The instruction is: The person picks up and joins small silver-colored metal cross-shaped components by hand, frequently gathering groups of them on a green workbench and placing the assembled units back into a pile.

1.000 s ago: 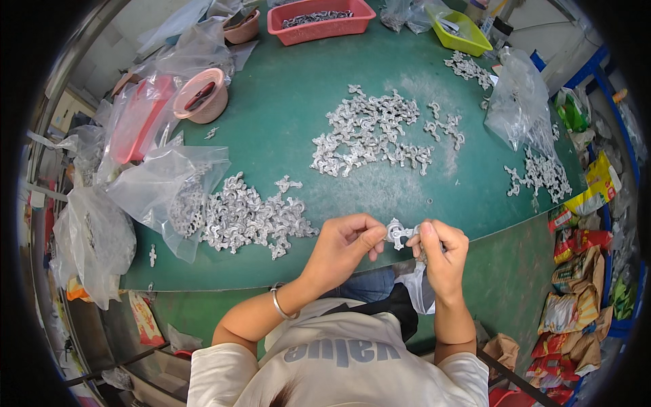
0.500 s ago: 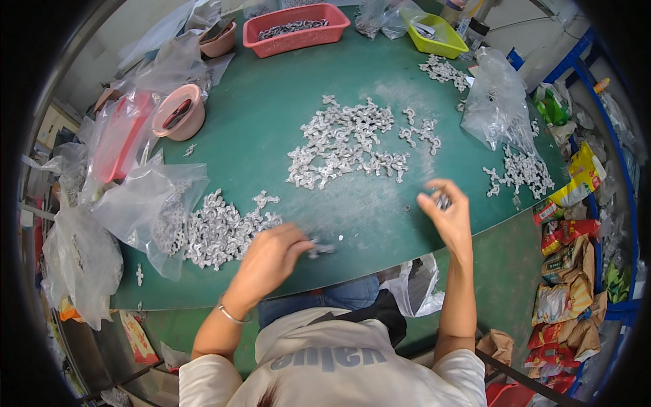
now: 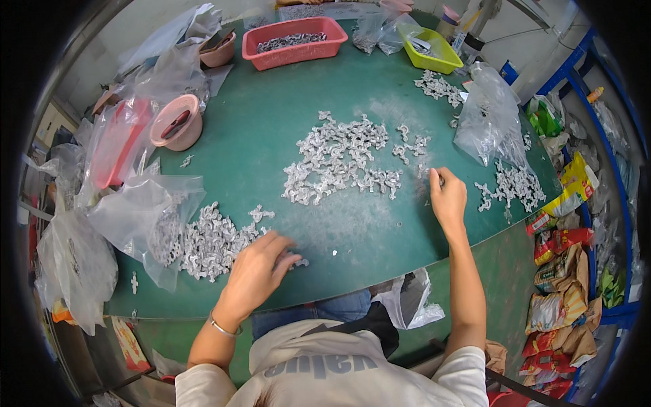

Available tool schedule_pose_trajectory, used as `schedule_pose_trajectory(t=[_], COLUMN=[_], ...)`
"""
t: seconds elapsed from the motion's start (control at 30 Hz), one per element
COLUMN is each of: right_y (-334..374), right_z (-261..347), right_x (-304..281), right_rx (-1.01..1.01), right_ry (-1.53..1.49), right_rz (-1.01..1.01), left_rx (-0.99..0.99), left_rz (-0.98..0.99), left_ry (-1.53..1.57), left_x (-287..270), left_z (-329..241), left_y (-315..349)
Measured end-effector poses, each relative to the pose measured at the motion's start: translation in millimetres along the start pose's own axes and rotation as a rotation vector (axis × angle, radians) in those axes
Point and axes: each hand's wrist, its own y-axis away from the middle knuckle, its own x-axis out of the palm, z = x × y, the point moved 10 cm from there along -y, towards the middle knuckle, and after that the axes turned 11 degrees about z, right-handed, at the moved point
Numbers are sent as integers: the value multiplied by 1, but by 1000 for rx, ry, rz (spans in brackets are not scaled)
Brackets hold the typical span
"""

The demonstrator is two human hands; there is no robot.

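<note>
Small grey three-armed metal castings lie in heaps on the green table (image 3: 366, 234). My left hand (image 3: 256, 273) is beside the right edge of the left heap (image 3: 211, 243), its thumb and fingers apart and the fingertips slightly blurred. One casting (image 3: 302, 262) lies at its thumb tip. My right hand (image 3: 449, 201) is curled closed, low over the table, right of the middle heap (image 3: 339, 154). Small grey metal pieces (image 3: 441, 182) show in part between its thumb and fingers; the rest is hidden by the hand.
A red tray (image 3: 295, 57) of metal pieces and a yellow-green basket (image 3: 434, 61) stand at the back. At left are a pink bucket (image 3: 178, 138) and clear bags (image 3: 144, 210). To the right lie another heap (image 3: 515, 186) and a clear bag (image 3: 489, 125).
My left hand has drawn back left towards the left heap, the casting shifting with it. My right hand has turned over and closed, its pieces now mostly hidden. The view has tilted slightly.
</note>
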Motion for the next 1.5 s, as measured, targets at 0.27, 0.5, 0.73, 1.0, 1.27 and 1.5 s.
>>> schedule_pose_trajectory(t=[0.27,0.5,0.73,1.0,1.27,1.5], right_y=[83,110,114,112,114,115], right_z=[79,115,121,123,127,129], right_x=[14,18,15,-1,2,5], right_rx=[180,102,49,-56,-78,-71], right_ry=[-1157,-1259,-1239,-1017,-1055,-1105], right_rz=[514,657,648,504,496,516], left_rx=[82,273,289,188,83,-7], left_rz=[41,-58,-141,-34,82,132], left_ry=[687,649,752,964,1215,1304], left_x=[28,19,13,25,47,60], left_z=[-31,-55,-51,-43,-32,-25], left_y=[-24,-20,-14,-17,-22,-21])
